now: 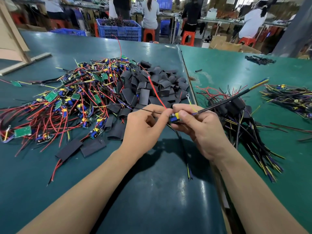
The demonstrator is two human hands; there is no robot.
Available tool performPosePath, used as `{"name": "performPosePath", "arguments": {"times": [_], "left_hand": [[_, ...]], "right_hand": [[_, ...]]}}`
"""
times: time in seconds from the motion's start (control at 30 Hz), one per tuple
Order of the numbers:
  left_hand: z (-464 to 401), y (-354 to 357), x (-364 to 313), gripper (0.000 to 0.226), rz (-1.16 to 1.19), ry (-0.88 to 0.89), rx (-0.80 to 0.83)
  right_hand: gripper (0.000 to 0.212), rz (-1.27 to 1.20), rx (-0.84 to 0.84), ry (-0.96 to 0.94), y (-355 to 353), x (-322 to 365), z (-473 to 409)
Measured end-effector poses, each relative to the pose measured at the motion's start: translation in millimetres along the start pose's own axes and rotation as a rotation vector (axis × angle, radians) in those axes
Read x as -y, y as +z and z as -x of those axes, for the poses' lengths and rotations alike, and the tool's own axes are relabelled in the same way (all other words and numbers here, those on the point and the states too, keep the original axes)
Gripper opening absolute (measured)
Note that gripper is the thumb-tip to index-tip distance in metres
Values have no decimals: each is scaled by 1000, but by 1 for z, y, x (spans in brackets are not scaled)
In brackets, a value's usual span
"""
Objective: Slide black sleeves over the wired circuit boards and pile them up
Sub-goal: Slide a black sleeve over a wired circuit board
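A: Hands, two. Left hand pinches the red wire and a thin black wire between thumb and forefinger. Right hand curls round a circuit board, of which only a blue and yellow corner shows. The hands meet above the near edge of the green table.

B: Boards in hand?

A: One, no sleeve on it. A black cable with striped ends runs from it up to the right.

B: Stock on the table?

A: Heap of loose wired boards, one, at the left; too tangled to count. Pile of black sleeves, one, just beside it in the middle; also uncounted. Two flat sleeves lie apart at the near edge. Sleeved bundle, one, on the right, just behind the right hand. A further wire bundle at the far right, cut off by the frame.

B: Hard to read?

A: Most of the held board, under the fingers. Background blurred: blue crates, orange stools, seated people seen from behind.
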State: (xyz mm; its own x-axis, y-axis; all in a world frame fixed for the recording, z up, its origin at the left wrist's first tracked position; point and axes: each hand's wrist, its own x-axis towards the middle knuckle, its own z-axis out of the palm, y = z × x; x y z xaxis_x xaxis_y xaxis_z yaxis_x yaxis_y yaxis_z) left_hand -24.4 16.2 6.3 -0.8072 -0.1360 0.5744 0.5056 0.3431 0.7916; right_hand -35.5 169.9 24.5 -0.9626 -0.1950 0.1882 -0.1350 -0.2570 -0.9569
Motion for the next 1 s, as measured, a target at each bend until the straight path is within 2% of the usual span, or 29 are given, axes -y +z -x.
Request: {"name": "performPosePath", "arguments": {"times": [0.2, 0.3, 0.33, 0.4, 0.47, 0.53, 0.6, 0.63, 0.77, 1.0], "left_hand": [[2, 6, 1, 17, 166, -90, 34], [-5, 2, 0, 19, 287, -228, -80], [-8, -3, 2, 23, 239, -245, -138], [-15, -16, 15, 40, -64, -211, -140], [-18, -26, 25, 46, -425, -72, 30], [-17, -26, 32, 27, -575, 103, 246], [-13, -19, 34, 33, -705, 165, 387], [-12, -17, 34, 35, -752, 158, 409], [-9, -19, 33, 29, -767, 167, 389], [-10, -21, 30, 25, -636, -49, 325]], "right_hand": [[19, 51, -8, 16, -1, 0, 0], [19, 74, -79, -7, -3, 2, -1], [19, 31, -140, -14, -5, 5, -2], [19, -91, -287, -34, -13, 12, -5], [17, -191, -389, -60, -22, 19, -8], [17, -239, -418, -67, -27, 22, -8], [18, -262, -409, -49, -27, 21, -7], [19, -274, -404, -39, -26, 21, -7], [22, -302, -409, -22, -27, 23, -8], [21, -195, -304, -30, -27, 23, -5]]}}
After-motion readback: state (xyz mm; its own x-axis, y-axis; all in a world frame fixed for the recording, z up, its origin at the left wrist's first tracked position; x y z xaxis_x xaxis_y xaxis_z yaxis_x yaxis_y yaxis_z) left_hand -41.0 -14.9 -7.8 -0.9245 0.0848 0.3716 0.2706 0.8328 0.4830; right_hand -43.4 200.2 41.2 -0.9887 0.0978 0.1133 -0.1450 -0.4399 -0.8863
